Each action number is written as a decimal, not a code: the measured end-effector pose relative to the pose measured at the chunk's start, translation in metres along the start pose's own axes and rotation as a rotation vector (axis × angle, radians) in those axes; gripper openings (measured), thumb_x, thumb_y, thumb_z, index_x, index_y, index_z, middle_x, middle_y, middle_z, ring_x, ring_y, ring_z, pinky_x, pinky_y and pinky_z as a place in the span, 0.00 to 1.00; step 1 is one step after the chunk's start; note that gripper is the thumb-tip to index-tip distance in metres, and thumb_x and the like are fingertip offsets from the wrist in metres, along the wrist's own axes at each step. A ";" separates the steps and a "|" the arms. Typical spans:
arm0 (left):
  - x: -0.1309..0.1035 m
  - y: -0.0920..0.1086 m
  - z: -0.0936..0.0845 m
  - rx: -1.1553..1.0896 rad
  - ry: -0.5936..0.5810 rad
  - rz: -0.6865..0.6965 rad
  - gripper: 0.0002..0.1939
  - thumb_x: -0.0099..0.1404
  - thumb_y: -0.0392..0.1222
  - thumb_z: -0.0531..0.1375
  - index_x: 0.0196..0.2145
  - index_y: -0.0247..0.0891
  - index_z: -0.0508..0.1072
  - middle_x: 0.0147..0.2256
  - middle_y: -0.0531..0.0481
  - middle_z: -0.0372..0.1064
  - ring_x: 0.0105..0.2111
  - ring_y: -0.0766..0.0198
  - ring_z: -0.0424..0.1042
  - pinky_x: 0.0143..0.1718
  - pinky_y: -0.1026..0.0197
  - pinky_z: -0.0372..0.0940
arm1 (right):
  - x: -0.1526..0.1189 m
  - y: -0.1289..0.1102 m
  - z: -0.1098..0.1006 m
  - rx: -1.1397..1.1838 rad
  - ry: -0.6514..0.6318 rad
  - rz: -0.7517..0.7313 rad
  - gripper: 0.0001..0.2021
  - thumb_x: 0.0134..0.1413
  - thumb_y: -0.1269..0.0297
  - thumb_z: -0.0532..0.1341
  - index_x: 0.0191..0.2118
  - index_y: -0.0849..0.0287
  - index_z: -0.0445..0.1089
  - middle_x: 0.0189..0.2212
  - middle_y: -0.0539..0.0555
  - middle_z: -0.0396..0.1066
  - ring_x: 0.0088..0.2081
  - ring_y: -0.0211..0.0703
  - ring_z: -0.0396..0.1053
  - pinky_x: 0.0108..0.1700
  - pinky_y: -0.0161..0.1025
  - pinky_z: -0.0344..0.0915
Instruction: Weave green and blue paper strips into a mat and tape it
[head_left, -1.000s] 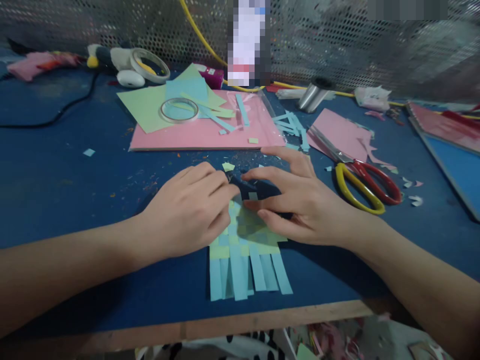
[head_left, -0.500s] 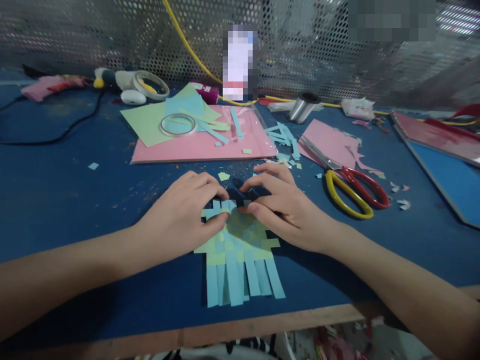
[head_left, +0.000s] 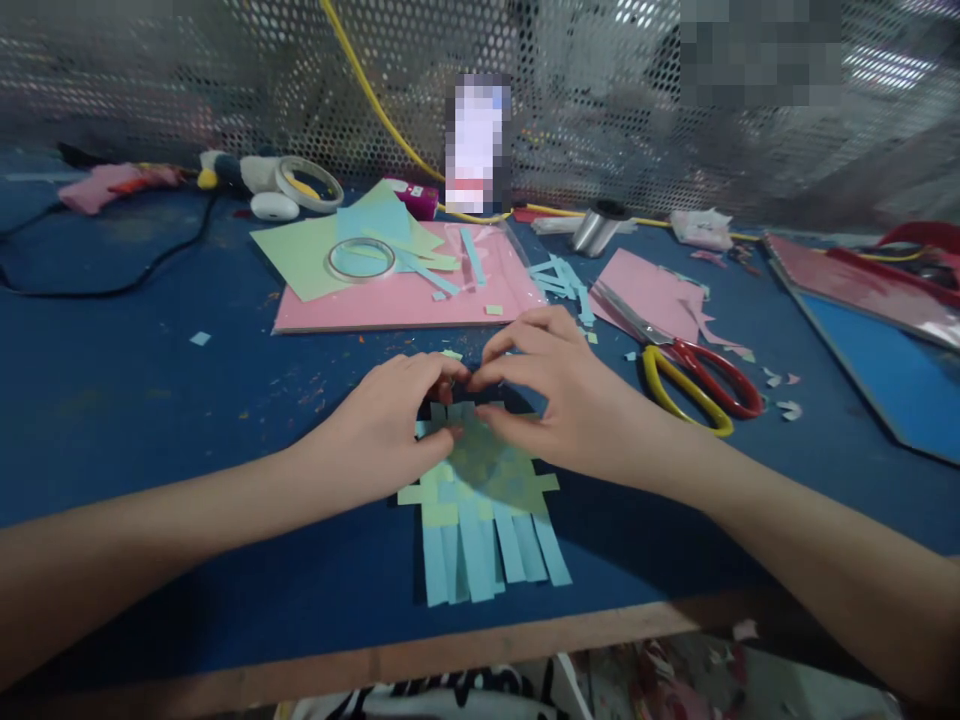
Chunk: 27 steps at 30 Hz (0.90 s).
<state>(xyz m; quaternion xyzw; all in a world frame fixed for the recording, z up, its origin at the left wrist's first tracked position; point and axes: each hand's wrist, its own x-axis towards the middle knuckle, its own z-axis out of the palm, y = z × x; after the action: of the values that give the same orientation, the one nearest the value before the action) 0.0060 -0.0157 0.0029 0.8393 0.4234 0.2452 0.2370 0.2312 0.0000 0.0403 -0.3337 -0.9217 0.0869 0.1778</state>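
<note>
Blue worktop (head_left: 187,400), woven paper mat (head_left: 480,490) near middle of front edge, left hand (head_left: 386,420) and right hand (head_left: 570,405) at its far end, each with thumb and fingertips slightly parted, scissors (head_left: 664,338) beyond, rightward.

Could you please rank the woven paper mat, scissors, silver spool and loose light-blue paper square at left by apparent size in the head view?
Largest to smallest:
1. Woven paper mat
2. Scissors
3. Silver spool
4. Light-blue paper square

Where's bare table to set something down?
Left: between the black cable and left forearm, bar small scraps; also between that forearm and the woven paper. Right: smaller patch between scissors, blue board and right forearm. Crowded: around the pink pack, along the mesh.
</note>
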 end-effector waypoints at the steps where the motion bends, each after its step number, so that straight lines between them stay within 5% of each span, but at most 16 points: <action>1: 0.000 0.000 0.000 -0.013 0.000 -0.015 0.17 0.63 0.39 0.60 0.51 0.39 0.70 0.40 0.49 0.73 0.41 0.55 0.73 0.41 0.53 0.67 | 0.003 0.000 0.003 0.029 -0.004 0.020 0.08 0.61 0.65 0.65 0.43 0.59 0.81 0.44 0.61 0.73 0.53 0.59 0.64 0.59 0.58 0.62; 10: -0.005 -0.002 0.000 -0.066 0.007 -0.030 0.24 0.62 0.36 0.59 0.56 0.40 0.66 0.41 0.51 0.72 0.43 0.58 0.74 0.44 0.54 0.68 | 0.000 0.003 0.028 0.045 0.083 0.007 0.06 0.58 0.67 0.67 0.39 0.55 0.83 0.46 0.59 0.72 0.53 0.59 0.60 0.58 0.58 0.60; 19: 0.001 -0.010 -0.017 -0.028 -0.037 0.025 0.20 0.62 0.35 0.59 0.53 0.39 0.71 0.39 0.52 0.74 0.39 0.62 0.74 0.39 0.61 0.67 | -0.002 0.000 0.031 0.044 0.109 -0.012 0.06 0.59 0.70 0.66 0.35 0.53 0.81 0.40 0.57 0.71 0.49 0.55 0.61 0.56 0.57 0.60; 27: 0.001 -0.014 -0.013 0.017 -0.018 0.063 0.20 0.62 0.36 0.60 0.53 0.37 0.72 0.43 0.49 0.75 0.41 0.61 0.74 0.43 0.60 0.68 | -0.004 -0.001 0.033 -0.001 0.146 -0.026 0.07 0.61 0.67 0.66 0.35 0.52 0.83 0.40 0.58 0.73 0.49 0.56 0.61 0.54 0.57 0.60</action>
<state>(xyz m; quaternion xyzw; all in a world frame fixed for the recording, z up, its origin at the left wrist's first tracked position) -0.0097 -0.0046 0.0048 0.8564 0.3966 0.2413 0.2261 0.2210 -0.0043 0.0092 -0.3274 -0.9105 0.0594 0.2453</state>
